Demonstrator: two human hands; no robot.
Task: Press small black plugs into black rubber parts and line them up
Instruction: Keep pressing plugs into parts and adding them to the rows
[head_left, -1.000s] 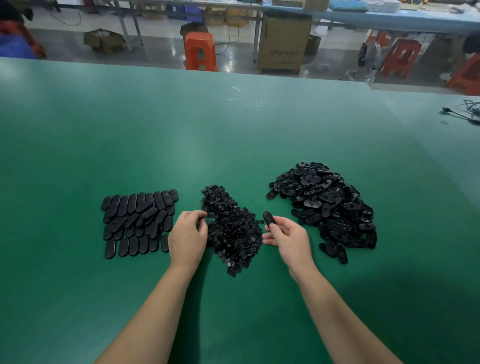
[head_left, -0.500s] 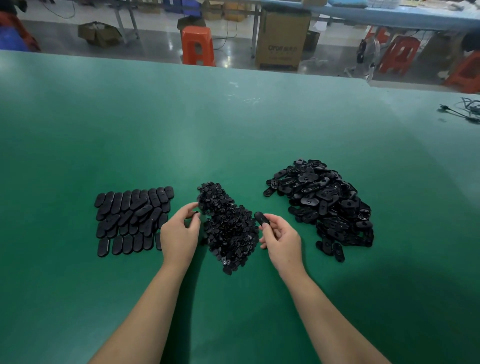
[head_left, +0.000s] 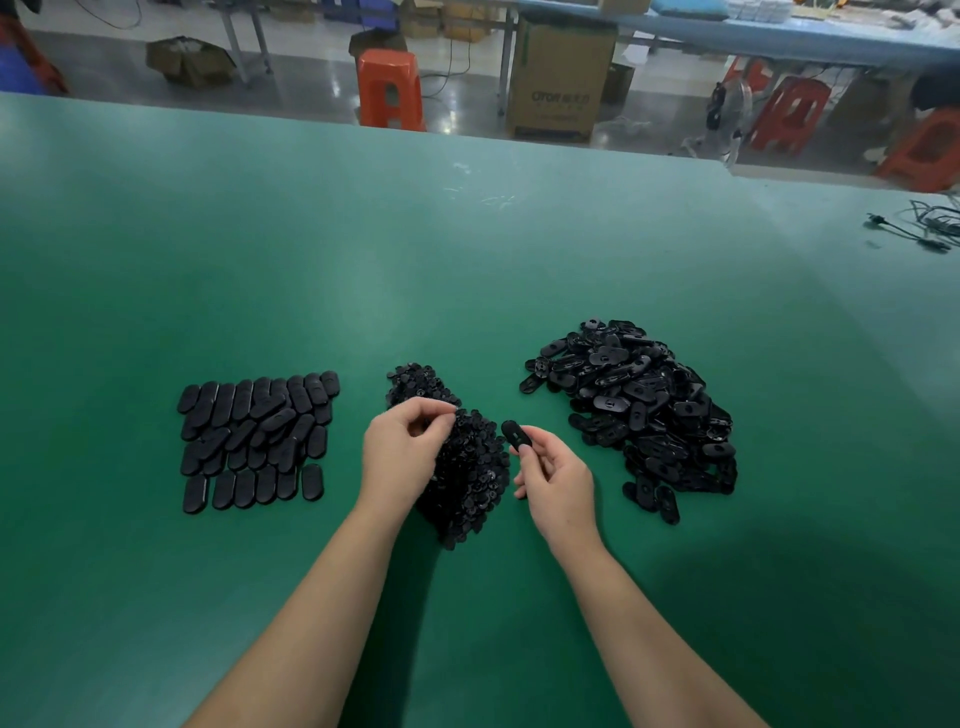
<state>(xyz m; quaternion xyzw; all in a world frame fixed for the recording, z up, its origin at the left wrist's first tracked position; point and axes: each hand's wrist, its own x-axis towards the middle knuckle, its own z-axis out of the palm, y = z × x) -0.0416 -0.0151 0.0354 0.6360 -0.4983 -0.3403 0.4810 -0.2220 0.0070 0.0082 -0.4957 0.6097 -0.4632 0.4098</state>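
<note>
Left grip (head_left: 402, 447) has lifted, pinching above the plug pile (head_left: 462, 462).

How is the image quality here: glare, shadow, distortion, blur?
Head view: wide-angle bend curves the table edge; soft pale glare on the green top beyond the piles; dark shadow at lower right; the plug pile merges into one black mass, single plugs barely resolvable; both hands sharp, no motion blur.
</note>
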